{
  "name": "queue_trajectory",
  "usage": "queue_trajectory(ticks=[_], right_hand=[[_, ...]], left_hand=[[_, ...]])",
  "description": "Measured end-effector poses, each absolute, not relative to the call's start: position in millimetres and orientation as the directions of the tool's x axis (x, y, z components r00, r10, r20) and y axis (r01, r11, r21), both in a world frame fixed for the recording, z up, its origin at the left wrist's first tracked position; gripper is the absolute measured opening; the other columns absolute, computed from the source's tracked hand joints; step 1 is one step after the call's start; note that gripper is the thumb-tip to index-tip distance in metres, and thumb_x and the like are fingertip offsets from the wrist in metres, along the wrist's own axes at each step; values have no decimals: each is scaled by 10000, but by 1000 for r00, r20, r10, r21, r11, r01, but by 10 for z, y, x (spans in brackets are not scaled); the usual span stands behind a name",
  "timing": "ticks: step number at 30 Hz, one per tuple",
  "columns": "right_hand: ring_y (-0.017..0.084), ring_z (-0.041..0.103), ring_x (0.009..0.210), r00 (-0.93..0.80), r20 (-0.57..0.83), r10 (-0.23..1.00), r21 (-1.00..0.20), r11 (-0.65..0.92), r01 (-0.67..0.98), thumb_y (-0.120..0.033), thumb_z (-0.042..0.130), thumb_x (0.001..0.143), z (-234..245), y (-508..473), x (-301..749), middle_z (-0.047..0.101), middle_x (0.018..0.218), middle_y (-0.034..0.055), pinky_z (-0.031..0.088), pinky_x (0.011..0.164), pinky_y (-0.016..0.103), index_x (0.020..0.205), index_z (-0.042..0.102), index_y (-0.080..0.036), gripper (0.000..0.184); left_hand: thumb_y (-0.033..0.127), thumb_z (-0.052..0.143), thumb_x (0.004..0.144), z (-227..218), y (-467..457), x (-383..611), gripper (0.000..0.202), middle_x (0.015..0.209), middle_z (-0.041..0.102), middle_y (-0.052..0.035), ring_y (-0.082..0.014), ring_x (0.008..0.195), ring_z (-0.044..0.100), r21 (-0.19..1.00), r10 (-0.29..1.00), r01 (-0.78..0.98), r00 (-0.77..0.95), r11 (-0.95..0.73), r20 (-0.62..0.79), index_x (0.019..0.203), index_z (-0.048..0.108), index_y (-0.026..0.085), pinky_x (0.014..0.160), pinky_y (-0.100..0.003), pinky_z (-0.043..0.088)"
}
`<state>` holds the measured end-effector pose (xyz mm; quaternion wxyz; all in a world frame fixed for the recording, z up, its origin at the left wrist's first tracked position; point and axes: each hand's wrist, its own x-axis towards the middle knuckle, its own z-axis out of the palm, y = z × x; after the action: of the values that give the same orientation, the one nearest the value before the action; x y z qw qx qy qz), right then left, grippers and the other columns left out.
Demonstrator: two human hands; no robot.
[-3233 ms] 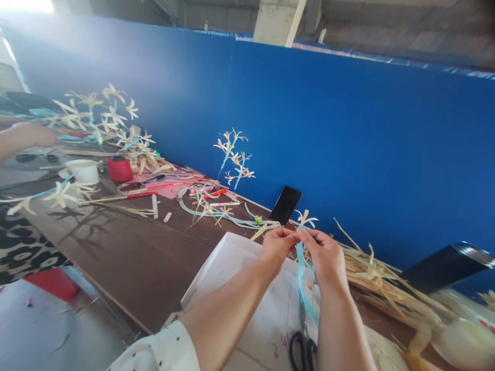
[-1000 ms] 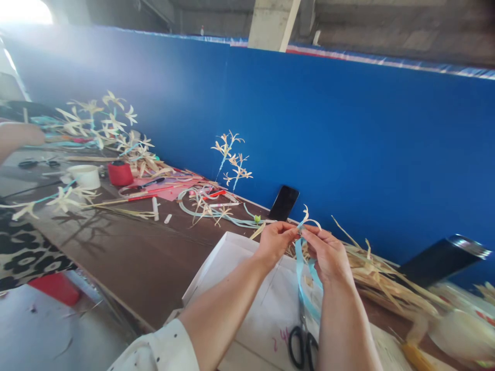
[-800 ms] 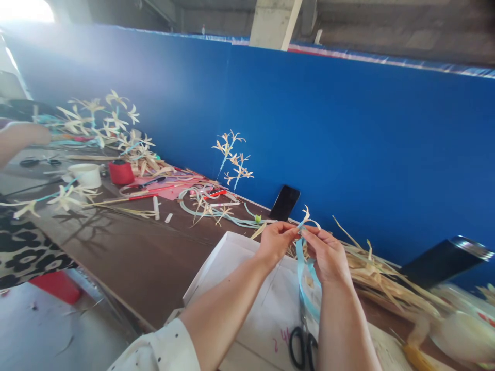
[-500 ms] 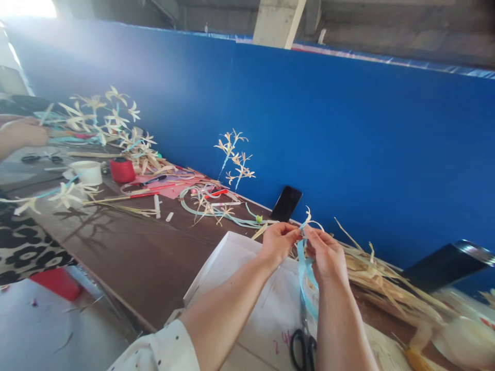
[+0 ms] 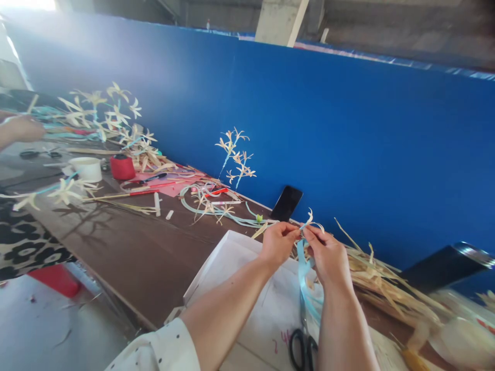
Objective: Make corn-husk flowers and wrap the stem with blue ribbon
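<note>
My left hand (image 5: 279,242) and my right hand (image 5: 328,255) meet over a white box lid (image 5: 228,268). Between their fingertips is a small pale straw flower (image 5: 310,216), its petals curling upward. Both hands are closed in a pinch, the left at the flower's base and the right just beside it. A light blue ribbon (image 5: 302,263) hangs from the fingers onto the lid. Scissors with black handles (image 5: 303,348) lie beneath it, their blades partly covered by the ribbon.
A dark phone (image 5: 286,203) leans on the blue partition (image 5: 348,144). Dry straw strips (image 5: 386,278) and a black bottle (image 5: 444,265) are at right. Leftward are a red thread spool (image 5: 122,167), a white cup (image 5: 85,169), finished straw flowers (image 5: 116,111) and another person's hand (image 5: 25,129).
My right hand's fingers have shifted slightly around the flower's base, and the ribbon has swung a little. At far left the other person's hand has moved slightly left.
</note>
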<state>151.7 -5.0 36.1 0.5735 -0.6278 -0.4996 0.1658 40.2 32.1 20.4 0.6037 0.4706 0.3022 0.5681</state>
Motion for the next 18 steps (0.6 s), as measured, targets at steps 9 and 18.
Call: queue_trajectory(ticks=[9,18], right_hand=[[146,545,522,455,328,828,-939,234,252,-459,726,613,313,-2,1426,629,608,21,408,493,269,882,731,-156,405],[106,457,418,555,243,796,-969,166,185,-495,776,546,349,-3,1344,570,506,-3,317,388,235,820,722,-137,454]], left_hand=[[223,633,719,163,320,392,92,698,640,-22,-102,649,567,943,973,-282,96,-177,212,733,672,140,625,-213,444],[301,630,729,168,272,392,159,684,639,-19,-110,635,558,957,974,-233,102,-176,204,719,678,149,615,-214,433]])
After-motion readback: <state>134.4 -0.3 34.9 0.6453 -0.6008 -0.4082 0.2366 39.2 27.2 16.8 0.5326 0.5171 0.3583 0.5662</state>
